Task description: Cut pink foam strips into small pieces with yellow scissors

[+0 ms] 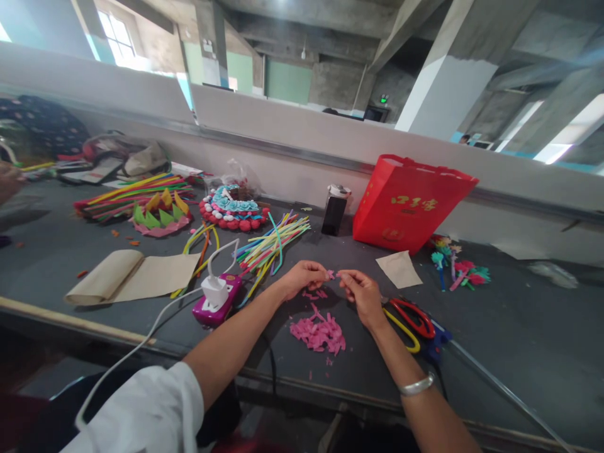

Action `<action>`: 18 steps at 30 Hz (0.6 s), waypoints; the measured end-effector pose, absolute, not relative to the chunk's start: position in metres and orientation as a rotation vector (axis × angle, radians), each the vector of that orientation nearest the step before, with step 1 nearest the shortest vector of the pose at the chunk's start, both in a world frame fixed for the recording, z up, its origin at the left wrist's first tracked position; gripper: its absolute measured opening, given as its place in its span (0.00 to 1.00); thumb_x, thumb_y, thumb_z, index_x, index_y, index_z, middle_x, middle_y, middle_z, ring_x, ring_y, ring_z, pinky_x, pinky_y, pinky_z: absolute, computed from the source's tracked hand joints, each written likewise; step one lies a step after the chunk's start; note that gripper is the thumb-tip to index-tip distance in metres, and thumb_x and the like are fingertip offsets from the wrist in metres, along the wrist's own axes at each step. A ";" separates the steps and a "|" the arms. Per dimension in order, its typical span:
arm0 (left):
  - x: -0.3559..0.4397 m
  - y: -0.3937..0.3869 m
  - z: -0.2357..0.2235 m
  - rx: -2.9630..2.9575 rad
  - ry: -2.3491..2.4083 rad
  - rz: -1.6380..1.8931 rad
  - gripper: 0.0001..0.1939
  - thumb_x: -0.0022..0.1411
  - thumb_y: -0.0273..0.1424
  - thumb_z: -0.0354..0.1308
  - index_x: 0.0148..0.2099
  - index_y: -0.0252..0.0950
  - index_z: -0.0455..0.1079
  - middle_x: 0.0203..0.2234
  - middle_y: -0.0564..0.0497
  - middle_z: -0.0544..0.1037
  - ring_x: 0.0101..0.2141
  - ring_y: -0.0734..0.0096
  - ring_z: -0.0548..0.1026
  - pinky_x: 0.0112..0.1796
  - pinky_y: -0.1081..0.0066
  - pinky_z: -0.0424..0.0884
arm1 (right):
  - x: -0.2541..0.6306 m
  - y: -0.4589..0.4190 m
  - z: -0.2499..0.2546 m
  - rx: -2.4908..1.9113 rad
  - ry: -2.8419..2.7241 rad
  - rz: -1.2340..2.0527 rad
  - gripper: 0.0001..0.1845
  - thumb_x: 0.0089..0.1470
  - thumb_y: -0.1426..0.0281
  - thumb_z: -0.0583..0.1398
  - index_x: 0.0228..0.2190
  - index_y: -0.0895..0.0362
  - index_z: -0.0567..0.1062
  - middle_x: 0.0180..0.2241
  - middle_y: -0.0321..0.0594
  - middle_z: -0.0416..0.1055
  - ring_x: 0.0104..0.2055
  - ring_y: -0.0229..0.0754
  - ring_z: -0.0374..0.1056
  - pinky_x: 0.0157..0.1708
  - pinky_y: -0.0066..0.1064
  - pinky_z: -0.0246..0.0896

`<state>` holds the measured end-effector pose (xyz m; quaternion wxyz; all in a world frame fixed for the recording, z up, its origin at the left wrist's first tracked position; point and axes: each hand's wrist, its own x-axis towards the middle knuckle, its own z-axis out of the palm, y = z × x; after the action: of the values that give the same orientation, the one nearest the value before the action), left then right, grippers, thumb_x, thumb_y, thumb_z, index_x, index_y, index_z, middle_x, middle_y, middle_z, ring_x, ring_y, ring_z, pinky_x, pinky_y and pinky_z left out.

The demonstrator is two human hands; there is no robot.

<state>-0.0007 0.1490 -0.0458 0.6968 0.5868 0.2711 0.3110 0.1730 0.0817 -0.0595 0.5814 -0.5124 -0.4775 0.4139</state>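
My left hand (309,277) and my right hand (359,290) meet fingertip to fingertip over the dark table. Each pinches part of a small pink piece (331,275), too small to tell whether it is one strip or two. Below them lies a heap of short pink strips (318,332), with a few loose pink bits (315,294) between heap and hands. Beside my right wrist rest scissors (415,319) with red and yellow handles, and a blue glue gun (440,340) partly under them. A silver bangle is on my right wrist.
A purple power strip (226,296) with a white plug and cable stands left of my forearm. Behind are colored pipe cleaners (278,236), a black bottle (335,211), a red bag (410,204) and brown paper (163,274). Another person's hand (9,181) shows at far left.
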 end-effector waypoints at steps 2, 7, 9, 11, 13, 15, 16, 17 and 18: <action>-0.001 0.149 -0.046 1.324 0.614 0.681 0.15 0.47 0.39 0.66 0.29 0.31 0.72 0.14 0.57 0.68 0.16 0.82 0.60 0.20 0.76 0.53 | 0.172 0.082 -0.060 -1.209 -1.136 0.995 0.17 0.46 0.55 0.65 0.33 0.55 0.78 0.22 0.32 0.70 0.17 0.30 0.53 0.15 0.22 0.45; -0.001 0.144 -0.044 1.392 0.614 0.628 0.14 0.46 0.38 0.66 0.26 0.31 0.72 0.14 0.57 0.67 0.16 0.81 0.60 0.20 0.76 0.52 | 0.168 0.081 -0.060 -1.238 -1.207 1.021 0.20 0.44 0.54 0.66 0.32 0.56 0.79 0.20 0.33 0.70 0.16 0.30 0.53 0.14 0.23 0.44; 0.000 0.143 -0.043 1.403 0.619 0.627 0.14 0.46 0.38 0.67 0.27 0.31 0.72 0.14 0.57 0.67 0.17 0.81 0.60 0.20 0.76 0.53 | 0.168 0.081 -0.060 -1.246 -1.225 0.999 0.20 0.44 0.53 0.65 0.31 0.56 0.78 0.20 0.33 0.70 0.16 0.30 0.53 0.14 0.23 0.44; 0.000 0.143 -0.042 1.401 0.623 0.635 0.15 0.46 0.39 0.66 0.28 0.32 0.72 0.14 0.57 0.68 0.17 0.81 0.61 0.20 0.76 0.54 | 0.168 0.081 -0.060 -1.252 -1.245 0.969 0.19 0.46 0.53 0.65 0.31 0.56 0.78 0.20 0.33 0.70 0.15 0.29 0.52 0.14 0.23 0.44; 0.001 0.143 -0.042 1.395 0.621 0.641 0.16 0.47 0.40 0.66 0.28 0.32 0.72 0.14 0.56 0.68 0.17 0.80 0.61 0.21 0.76 0.56 | 0.169 0.081 -0.060 -1.257 -1.271 0.933 0.18 0.48 0.54 0.64 0.32 0.57 0.78 0.20 0.33 0.70 0.16 0.29 0.53 0.15 0.23 0.44; 0.001 0.143 -0.042 1.390 0.610 0.640 0.17 0.49 0.42 0.64 0.28 0.31 0.72 0.15 0.56 0.68 0.17 0.80 0.62 0.21 0.76 0.57 | 0.169 0.080 -0.059 -1.263 -1.302 0.888 0.17 0.48 0.56 0.64 0.34 0.56 0.79 0.21 0.33 0.71 0.17 0.31 0.56 0.16 0.24 0.47; 0.001 0.143 -0.042 1.389 0.604 0.639 0.17 0.49 0.43 0.63 0.28 0.31 0.72 0.15 0.56 0.68 0.17 0.80 0.62 0.21 0.76 0.57 | 0.169 0.079 -0.057 -1.266 -1.319 0.861 0.16 0.49 0.57 0.64 0.34 0.56 0.79 0.21 0.34 0.72 0.18 0.32 0.58 0.18 0.25 0.50; 0.000 0.142 -0.042 1.388 0.598 0.638 0.18 0.50 0.43 0.63 0.28 0.31 0.72 0.15 0.55 0.68 0.17 0.80 0.62 0.21 0.76 0.57 | 0.168 0.078 -0.055 -1.267 -1.337 0.834 0.15 0.49 0.58 0.64 0.34 0.56 0.80 0.22 0.34 0.73 0.20 0.34 0.61 0.20 0.25 0.54; 0.000 0.142 -0.042 1.387 0.594 0.639 0.18 0.50 0.43 0.63 0.28 0.31 0.72 0.15 0.55 0.68 0.17 0.80 0.62 0.21 0.76 0.57 | 0.167 0.077 -0.053 -1.266 -1.354 0.809 0.14 0.49 0.59 0.64 0.34 0.55 0.80 0.23 0.35 0.74 0.22 0.36 0.64 0.23 0.26 0.57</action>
<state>0.0002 0.1423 -0.0418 0.6828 0.6183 0.2649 0.2851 0.1672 0.0767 -0.0527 0.5308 -0.5306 -0.5673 0.3389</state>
